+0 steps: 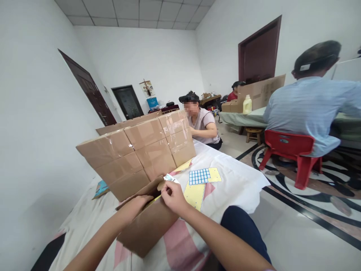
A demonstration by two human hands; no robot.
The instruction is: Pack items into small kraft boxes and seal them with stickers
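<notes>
An open cardboard box (152, 226) stands tilted on the cloth in front of me, with something yellow just showing inside it. My left hand (139, 205) reaches over the near left side into the opening, and its fingers are hidden there. At the far right corner, my right hand (173, 195) is closed, with thumb and fingers pinched at the box's rim beside a small flap. Right of the box lie a yellow sheet (194, 195) and a sheet with a blue grid (199, 176), partly overlapping.
Stacked, taped cardboard boxes (141, 148) form a wall behind the open box. A blue packet (100, 188) lies at the left on the cloth (93, 222). One person (201, 122) sits beyond the stack; another, in a light-blue shirt (301, 109), sits on a red chair (289, 145) to the right.
</notes>
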